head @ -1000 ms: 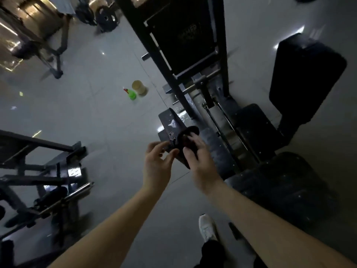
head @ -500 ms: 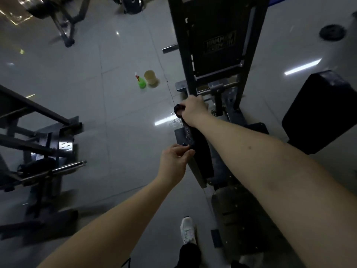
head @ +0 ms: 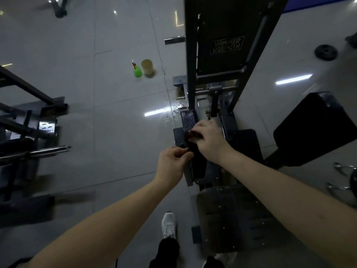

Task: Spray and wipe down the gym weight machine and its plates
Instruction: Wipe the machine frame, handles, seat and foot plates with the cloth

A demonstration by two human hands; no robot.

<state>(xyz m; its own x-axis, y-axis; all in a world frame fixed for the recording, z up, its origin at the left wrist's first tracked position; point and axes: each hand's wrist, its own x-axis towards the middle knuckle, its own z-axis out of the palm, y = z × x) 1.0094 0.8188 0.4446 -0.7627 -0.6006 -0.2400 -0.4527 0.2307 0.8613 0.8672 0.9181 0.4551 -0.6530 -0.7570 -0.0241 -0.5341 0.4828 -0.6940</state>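
A black weight machine (head: 226,47) with a labelled back panel stands ahead of me, its wet textured plate (head: 188,118) low on the frame. My right hand (head: 209,139) presses a dark cloth (head: 191,139) on that plate, fingers closed over it. My left hand (head: 172,163) pinches the cloth's lower end just below and to the left. A green spray bottle (head: 137,70) stands on the floor to the far left of the machine, beside a tan cup (head: 147,66).
A black padded seat (head: 316,128) juts out at right. Another machine with a chrome bar (head: 46,149) fills the left side. A loose weight plate (head: 326,52) lies on the floor far right. My white shoe (head: 169,225) is on the grey tiles below.
My right hand has drawn the cloth back down the plate from the frame's upright toward my left hand. The view has shifted further over the machine.
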